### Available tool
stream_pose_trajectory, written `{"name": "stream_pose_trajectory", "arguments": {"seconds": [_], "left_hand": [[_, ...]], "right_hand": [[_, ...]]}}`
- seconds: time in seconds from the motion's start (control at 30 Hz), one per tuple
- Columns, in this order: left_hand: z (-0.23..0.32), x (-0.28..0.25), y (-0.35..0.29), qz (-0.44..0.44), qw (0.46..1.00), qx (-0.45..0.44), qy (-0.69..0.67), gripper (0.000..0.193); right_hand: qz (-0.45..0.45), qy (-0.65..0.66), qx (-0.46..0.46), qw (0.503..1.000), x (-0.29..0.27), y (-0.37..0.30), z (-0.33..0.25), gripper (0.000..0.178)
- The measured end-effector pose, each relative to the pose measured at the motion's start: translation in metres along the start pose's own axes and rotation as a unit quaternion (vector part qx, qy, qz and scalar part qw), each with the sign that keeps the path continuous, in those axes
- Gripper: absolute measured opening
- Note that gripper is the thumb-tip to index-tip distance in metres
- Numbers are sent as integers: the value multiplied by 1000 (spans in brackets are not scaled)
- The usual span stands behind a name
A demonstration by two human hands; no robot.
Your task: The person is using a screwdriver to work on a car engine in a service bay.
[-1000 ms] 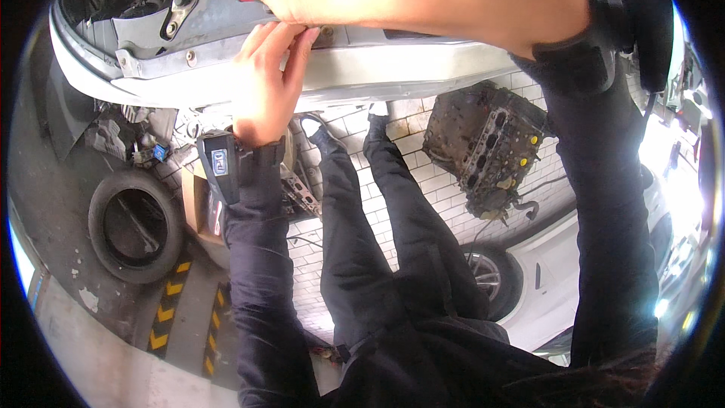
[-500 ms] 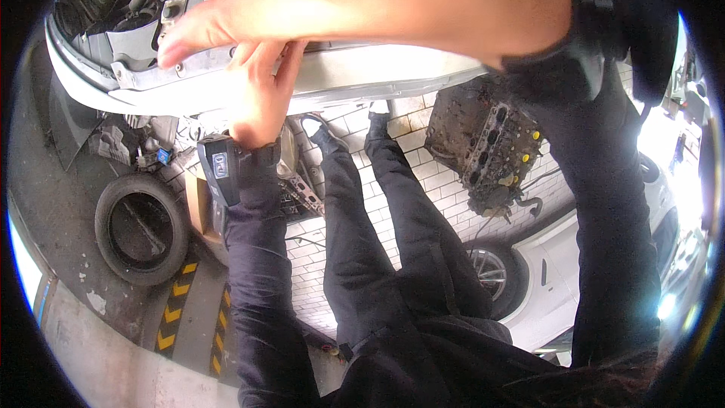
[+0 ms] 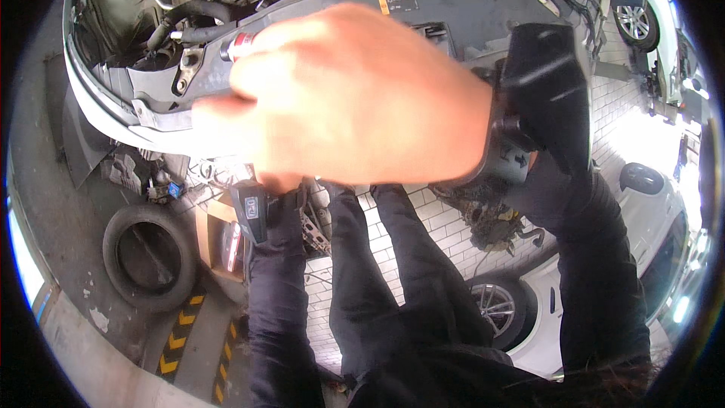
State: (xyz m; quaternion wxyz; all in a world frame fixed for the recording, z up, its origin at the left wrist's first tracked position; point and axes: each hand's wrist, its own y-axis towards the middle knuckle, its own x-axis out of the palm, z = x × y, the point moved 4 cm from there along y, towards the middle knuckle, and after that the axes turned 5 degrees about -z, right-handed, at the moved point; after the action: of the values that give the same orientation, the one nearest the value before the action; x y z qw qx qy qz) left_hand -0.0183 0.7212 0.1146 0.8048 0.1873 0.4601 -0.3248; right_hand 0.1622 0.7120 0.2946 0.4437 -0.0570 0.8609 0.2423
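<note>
My right hand [image 3: 362,98] is in the foreground, blurred, with its fingers curled. A small red cylinder with a dark tip [image 3: 240,47] sticks out past the knuckles; the rest of it is hidden by the hand. Below and behind, my left hand [image 3: 279,181] is mostly covered by the right one, near the white front edge of the car [image 3: 106,125]. Its fingers do not show. Both hands are over the grey front panel [image 3: 343,1] of the engine bay.
A tyre [image 3: 149,257] and an open cardboard box [image 3: 219,238] are at left. On the tiled floor, an engine block [image 3: 483,219] is partly hidden behind my right wrist. A white car [image 3: 596,272] stands at lower right. Black wrist devices [image 3: 251,211] are strapped to both arms.
My right hand has moved down and its fingers, stretched out before, are now curled. The view takes in more of the engine bay. My left hand has become more hidden.
</note>
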Motion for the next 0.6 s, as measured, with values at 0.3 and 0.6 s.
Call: {"name": "stream_pose_trajectory", "arguments": {"seconds": [0.3, 0.6], "left_hand": [[6, -5, 3, 12, 1000, 19, -16, 23], [15, 6, 8, 24, 998, 38, -46, 19]], "right_hand": [[-78, -92, 2, 993, -13, -1, -6, 19], [-41, -60, 30, 997, -16, -7, -7, 15]]}}
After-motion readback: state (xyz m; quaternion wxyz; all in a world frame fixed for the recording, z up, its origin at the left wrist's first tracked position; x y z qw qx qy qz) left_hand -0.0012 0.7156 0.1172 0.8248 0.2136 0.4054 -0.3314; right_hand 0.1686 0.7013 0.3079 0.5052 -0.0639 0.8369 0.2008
